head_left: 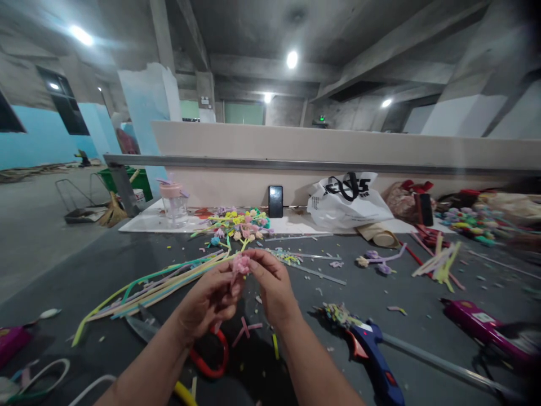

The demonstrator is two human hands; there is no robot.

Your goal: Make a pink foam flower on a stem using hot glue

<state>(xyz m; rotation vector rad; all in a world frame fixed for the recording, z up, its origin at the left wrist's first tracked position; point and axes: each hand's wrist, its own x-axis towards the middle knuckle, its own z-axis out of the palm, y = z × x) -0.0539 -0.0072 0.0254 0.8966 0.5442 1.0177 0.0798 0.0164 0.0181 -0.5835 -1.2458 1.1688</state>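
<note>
Both my hands are raised over the dark worktable [76,276], fingertips meeting on a small pink pipe-cleaner flower [242,263]. My left hand [209,298] grips its pink stem from below. My right hand [273,285] pinches the flower head from the right. Behind the hands lies a bunch of finished flowers [239,223] in several colours, their long green, yellow and pink stems [152,285] trailing to the left.
A blue glue gun [372,352] lies to the right, a magenta one [482,327] further right. Red-handled scissors [207,358] rest under my wrists. A black phone [275,201], a white bag [346,203] and a pink-lidded cup [172,202] stand at the back.
</note>
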